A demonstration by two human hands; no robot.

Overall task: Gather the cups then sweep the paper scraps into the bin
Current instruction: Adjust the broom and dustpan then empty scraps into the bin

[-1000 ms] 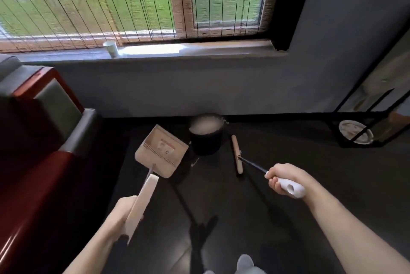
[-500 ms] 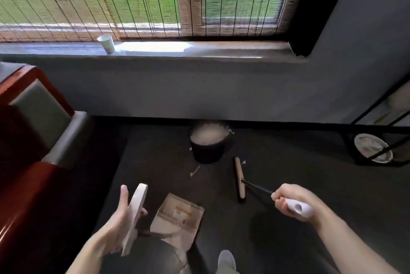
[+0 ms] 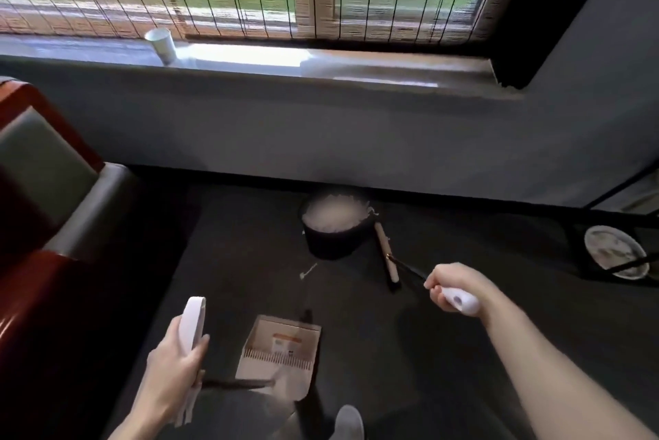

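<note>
My left hand [image 3: 174, 364] grips the white handle of a beige dustpan [image 3: 280, 350], whose pan hangs low over the dark floor near my feet. My right hand [image 3: 451, 288] holds the white grip of a broom; its wooden head [image 3: 387, 254] rests on the floor just right of the bin. The black bin [image 3: 333, 231] stands by the wall, filled with white paper scraps. One thin paper scrap [image 3: 308, 270] lies on the floor in front of the bin. A white paper cup [image 3: 161, 44] stands on the window sill.
A red and grey sofa [image 3: 46, 211] fills the left side. A black metal rack with a white plate [image 3: 613, 252] stands at the right. The grey wall and window sill [image 3: 321, 68] run across behind the bin. My shoe [image 3: 347, 421] shows at the bottom.
The dustpan came down from beside the bin to low near my feet, and my left hand turned its handle upright. The broom head shifted closer to the bin.
</note>
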